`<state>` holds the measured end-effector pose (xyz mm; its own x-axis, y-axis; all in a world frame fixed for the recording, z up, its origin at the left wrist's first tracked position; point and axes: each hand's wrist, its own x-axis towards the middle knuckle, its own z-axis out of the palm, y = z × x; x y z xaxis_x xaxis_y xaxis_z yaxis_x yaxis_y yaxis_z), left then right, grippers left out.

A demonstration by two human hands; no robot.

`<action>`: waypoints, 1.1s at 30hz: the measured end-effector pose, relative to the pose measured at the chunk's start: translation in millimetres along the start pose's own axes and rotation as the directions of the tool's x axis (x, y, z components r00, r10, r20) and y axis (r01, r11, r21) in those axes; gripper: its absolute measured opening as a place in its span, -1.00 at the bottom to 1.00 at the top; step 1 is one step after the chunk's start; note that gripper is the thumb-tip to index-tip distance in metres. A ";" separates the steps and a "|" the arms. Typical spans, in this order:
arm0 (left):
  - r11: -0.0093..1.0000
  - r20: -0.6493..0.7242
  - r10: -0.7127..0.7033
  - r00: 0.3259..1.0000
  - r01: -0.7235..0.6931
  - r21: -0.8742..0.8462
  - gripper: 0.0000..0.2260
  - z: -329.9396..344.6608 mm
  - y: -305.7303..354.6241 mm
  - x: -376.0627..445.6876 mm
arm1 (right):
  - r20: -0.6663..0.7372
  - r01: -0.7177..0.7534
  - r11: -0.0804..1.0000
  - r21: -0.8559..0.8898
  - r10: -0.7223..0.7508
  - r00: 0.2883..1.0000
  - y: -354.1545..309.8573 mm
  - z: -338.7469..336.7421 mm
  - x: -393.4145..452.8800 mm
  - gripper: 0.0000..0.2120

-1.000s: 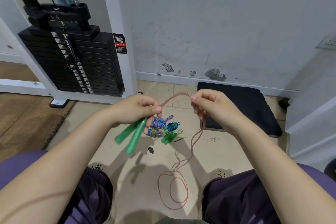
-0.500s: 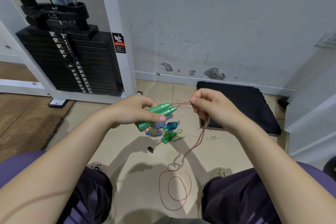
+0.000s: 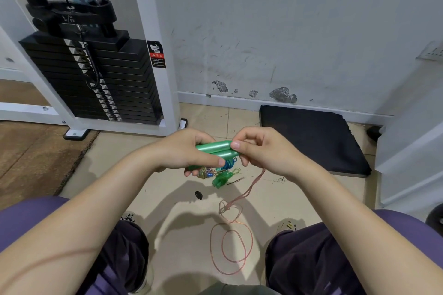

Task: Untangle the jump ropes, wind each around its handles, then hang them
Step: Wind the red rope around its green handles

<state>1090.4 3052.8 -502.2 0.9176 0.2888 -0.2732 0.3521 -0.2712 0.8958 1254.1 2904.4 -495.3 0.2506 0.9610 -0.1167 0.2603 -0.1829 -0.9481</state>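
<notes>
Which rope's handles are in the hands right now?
The pink rope: its two smooth green handles lie side by side in the left hand. The other ropes lie bundled on the floor.

Both arms are bare from the wrists up, with no sleeves showing. The left hand [image 3: 184, 153] and right hand [image 3: 266, 151] wear no gloves, rings or watch. The nails are short and plain. The person wears dark purple-black shorts [image 3: 311, 254], a bit shiny, with lighter purple parts at the sides.
</notes>
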 end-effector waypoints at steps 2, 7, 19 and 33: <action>1.000 -0.007 0.001 1.000 -0.001 -0.010 -0.89 -2.4 -1.5 -0.1 | -0.022 -0.003 1.000 0.012 0.004 1.000 -1.2 -3.4 0.1 -0.88; 0.999 0.054 -0.004 0.999 0.006 -0.047 -0.79 -7.1 -2.7 -0.2 | -0.035 -0.008 1.000 -0.006 0.008 0.999 -3.0 -7.0 -0.7 -0.90; 0.905 -0.392 0.036 0.919 -0.196 -0.377 -0.72 -24.6 -0.8 1.8 | -0.313 0.028 0.997 0.078 -0.002 0.950 8.2 -28.8 6.7 -0.86; 0.948 -0.070 -0.094 0.993 0.111 0.299 -0.66 -0.9 -2.0 5.1 | -0.123 0.062 0.986 -0.154 -0.081 0.989 -5.3 2.6 3.9 -0.98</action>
<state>1094.2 3055.6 -505.1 0.8652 0.3765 -0.3313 0.4908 -0.4997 0.7138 1251.3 2909.7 -491.6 0.3418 0.9398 -0.0017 0.4154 -0.1527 -0.8967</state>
